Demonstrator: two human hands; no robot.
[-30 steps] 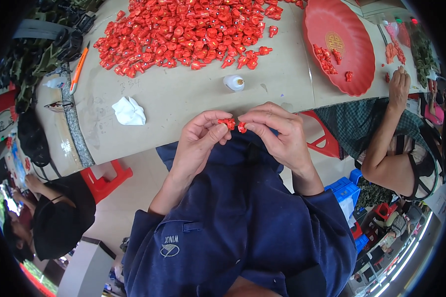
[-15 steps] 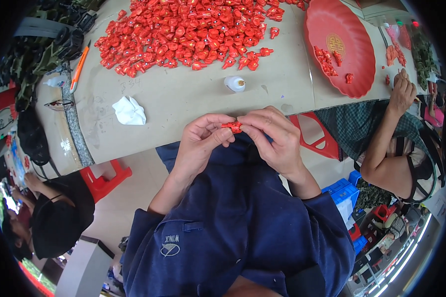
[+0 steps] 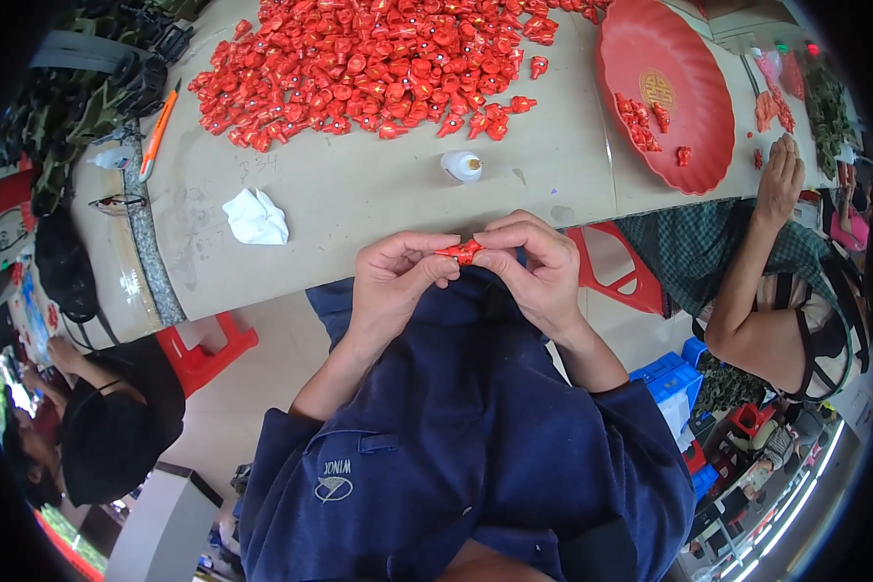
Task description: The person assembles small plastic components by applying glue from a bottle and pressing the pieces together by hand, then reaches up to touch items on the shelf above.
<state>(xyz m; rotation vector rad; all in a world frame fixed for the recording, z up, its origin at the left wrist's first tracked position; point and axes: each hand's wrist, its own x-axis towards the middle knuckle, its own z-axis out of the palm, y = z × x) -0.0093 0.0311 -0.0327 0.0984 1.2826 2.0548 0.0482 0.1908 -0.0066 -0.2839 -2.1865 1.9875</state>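
Observation:
Between my two hands is a small red plastic piece with yellow marks, held just off the table's near edge. My left hand pinches its left end between thumb and fingers. At the other end, my right hand grips it with thumb and forefinger. Beyond my hands stands a small white bottle with a brownish tip. A big heap of similar red pieces covers the far part of the table.
A crumpled white tissue lies left of the bottle. An orange pen rests farther left. A red scalloped tray at the right holds several red pieces. A co-worker's hand is on the table at far right. Red stools stand below.
My right hand has shifted slightly left, and its fingers have changed position on the red piece, which is turned a little. The co-worker's hand at the right has flattened.

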